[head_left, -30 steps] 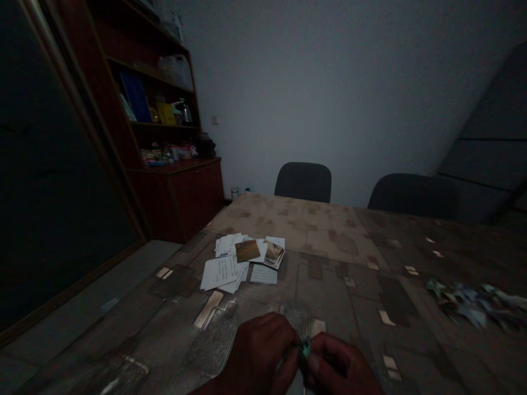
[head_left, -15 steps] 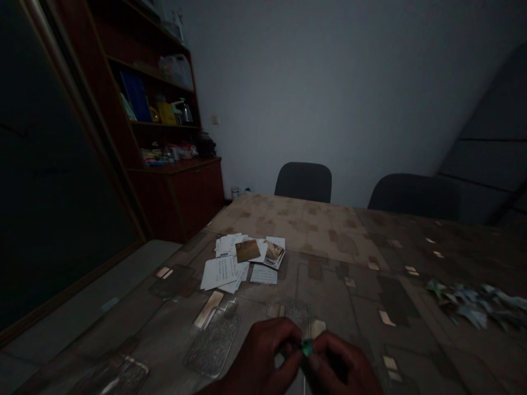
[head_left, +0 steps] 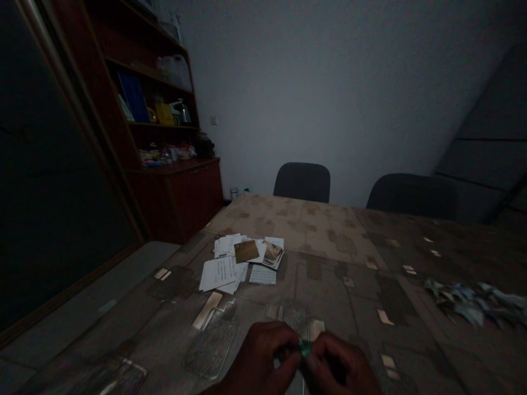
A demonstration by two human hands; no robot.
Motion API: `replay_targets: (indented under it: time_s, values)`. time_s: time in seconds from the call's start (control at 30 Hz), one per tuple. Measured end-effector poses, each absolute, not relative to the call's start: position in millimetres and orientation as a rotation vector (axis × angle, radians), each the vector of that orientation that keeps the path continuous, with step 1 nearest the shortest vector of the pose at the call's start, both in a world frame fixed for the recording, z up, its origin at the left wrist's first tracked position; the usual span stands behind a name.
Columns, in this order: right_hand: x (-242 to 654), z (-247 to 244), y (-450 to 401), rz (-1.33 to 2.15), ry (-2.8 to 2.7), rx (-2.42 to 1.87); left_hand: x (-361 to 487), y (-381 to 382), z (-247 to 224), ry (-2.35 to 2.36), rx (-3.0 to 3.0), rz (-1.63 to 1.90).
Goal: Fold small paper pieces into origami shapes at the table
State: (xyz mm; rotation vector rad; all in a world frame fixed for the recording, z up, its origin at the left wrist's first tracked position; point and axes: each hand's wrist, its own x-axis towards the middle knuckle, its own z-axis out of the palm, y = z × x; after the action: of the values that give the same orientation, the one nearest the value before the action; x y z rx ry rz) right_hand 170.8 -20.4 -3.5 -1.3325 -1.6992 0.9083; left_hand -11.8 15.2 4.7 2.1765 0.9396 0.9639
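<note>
Low over the near part of the table, my left hand [head_left: 269, 351] and my right hand [head_left: 340, 362] meet fingertip to fingertip. Between them they pinch a small green piece [head_left: 305, 348]; it looks like folded or crumpled paper, though the dim light hides its exact kind. Both hands are closed, thumbs against forefingers. Beyond them lies a loose heap of printed cards [head_left: 218, 272], a brown picture card [head_left: 246, 250] on top. Off to the right, a pile of crumpled greenish-white paper pieces [head_left: 473, 302] rests on the table.
A patterned cloth covers the table [head_left: 288, 219]. Two dark chairs, one grey chair [head_left: 302, 182] and another chair [head_left: 411, 195], stand at its far side. A reddish-brown cabinet [head_left: 177, 192] with loaded shelves is at the left, by the pale wall.
Both hands keep the green piece pinched between them, with only a slight shift of the fingers. The whole view has moved a little; cards and paper pile lie as before.
</note>
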Motion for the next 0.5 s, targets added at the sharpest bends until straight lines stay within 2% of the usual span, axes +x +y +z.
replay_targets:
  time_s: [0.23, 0.5]
  values:
    - [172.6, -2.9, -17.8, 0.678, -1.804, -1.307, -10.9, 15.5, 2.3, 0.93, 2.234, 0.96]
    - [168.1, 3.0, -19.6, 0.875, -1.566, -1.352, -10.5, 15.4, 6.0, 0.914, 2.123, 0.839]
